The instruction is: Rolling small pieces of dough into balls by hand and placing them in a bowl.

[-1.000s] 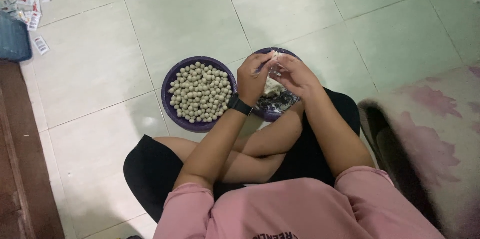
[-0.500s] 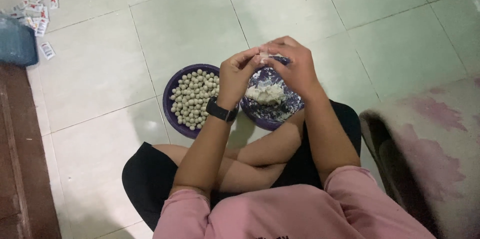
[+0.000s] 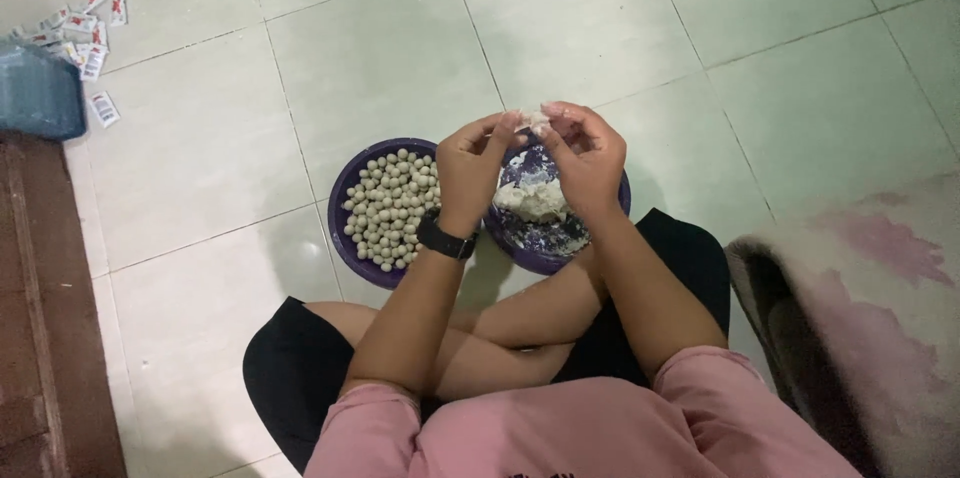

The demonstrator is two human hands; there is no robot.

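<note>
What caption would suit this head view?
Both hands, left hand and right hand, pinch a dough piece above two purple bowls.

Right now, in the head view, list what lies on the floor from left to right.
Blue cloth → scattered small packets → purple bowl of pale dough balls → purple bowl holding a dough lump → pink flowered rug.

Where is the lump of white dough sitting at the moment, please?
In the head view, the lump of white dough lies in the right-hand purple bowl, below the two hands, beside the bowl of small dough balls.
</note>
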